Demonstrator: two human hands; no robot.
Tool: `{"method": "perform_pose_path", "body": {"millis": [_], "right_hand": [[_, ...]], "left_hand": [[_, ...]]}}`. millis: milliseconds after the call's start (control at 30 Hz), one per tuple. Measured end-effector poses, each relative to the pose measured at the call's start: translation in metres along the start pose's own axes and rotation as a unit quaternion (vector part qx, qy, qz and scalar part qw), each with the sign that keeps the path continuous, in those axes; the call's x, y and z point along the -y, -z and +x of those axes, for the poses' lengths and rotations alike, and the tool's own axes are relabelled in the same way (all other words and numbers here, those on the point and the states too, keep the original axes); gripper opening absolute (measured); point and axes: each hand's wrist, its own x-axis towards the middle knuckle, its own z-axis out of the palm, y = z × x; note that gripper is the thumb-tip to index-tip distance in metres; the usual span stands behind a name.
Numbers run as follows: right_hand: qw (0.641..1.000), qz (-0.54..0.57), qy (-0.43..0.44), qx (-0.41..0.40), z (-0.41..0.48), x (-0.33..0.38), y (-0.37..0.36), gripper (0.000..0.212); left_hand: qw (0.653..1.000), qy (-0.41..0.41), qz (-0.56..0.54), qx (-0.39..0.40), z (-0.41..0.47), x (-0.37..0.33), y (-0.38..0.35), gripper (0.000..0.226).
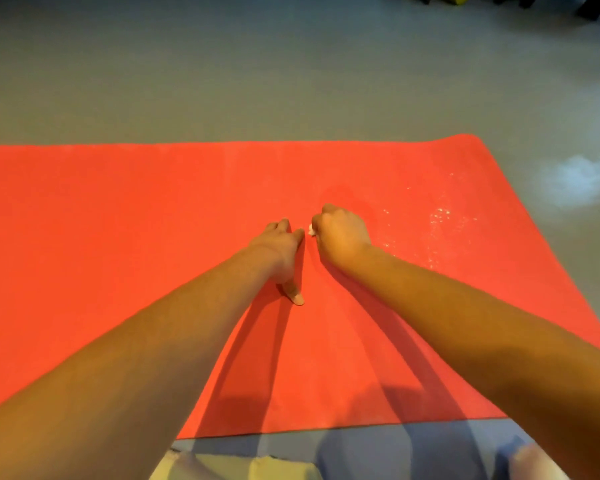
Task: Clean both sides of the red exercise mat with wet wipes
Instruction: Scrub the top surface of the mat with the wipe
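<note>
- The left hand (280, 251) is laid palm-down on the red exercise mat (118, 220), with the fingers extended forward and the thumb stretched back toward the wearer; nothing is held in it.
- The right hand (341, 234) is curled into a fist and pressed knuckles-up on the mat, just beside the left hand.
- A small white wad, taken to be a wet wipe (311, 231), is gripped in the right fist; only a scrap is seen at the thumb side, between the two hands.
- Both forearms are bare and are stretched out from the lower corners of the view, converging near the mat's middle.
- The mat is spread flat on a grey floor (222, 81), running across the view from the left edge to a rounded far-right corner.
- A glistening wet patch (440, 220) is noted on the mat to the right of the right hand.
- A whitish smear (575, 178) is recorded on the floor beyond the mat's right end.
- The near edge of the mat is met by blue fabric (378, 452) and a pale yellowish cloth (222, 467) at the bottom of the view; what these belong to cannot be told for certain.
- Dark objects at the top right are too blurred to be identified.
</note>
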Motion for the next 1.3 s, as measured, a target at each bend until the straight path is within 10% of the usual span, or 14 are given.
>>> {"method": "perform_pose_path", "body": {"millis": [200,333,600,1300], "right_hand": [[0.999,-0.008,-0.044,-0.005,0.022,-0.002,0.000,0.017],[1.000,0.010,0.027,-0.006,-0.026,-0.003,-0.004,0.012],[0.996,0.053,0.035,-0.064,0.021,-0.026,-0.023,0.014],[0.995,0.040,0.068,-0.063,0.112,-0.059,-0.020,0.020]], "left_hand": [[0.995,0.010,-0.041,-0.096,0.020,0.007,0.011,0.046],[0.971,0.007,-0.082,-0.226,0.034,0.009,-0.004,0.026],[0.908,0.039,-0.100,-0.405,0.053,0.001,-0.048,0.041],[0.910,0.056,-0.080,-0.403,0.083,0.007,-0.029,0.032]]}}
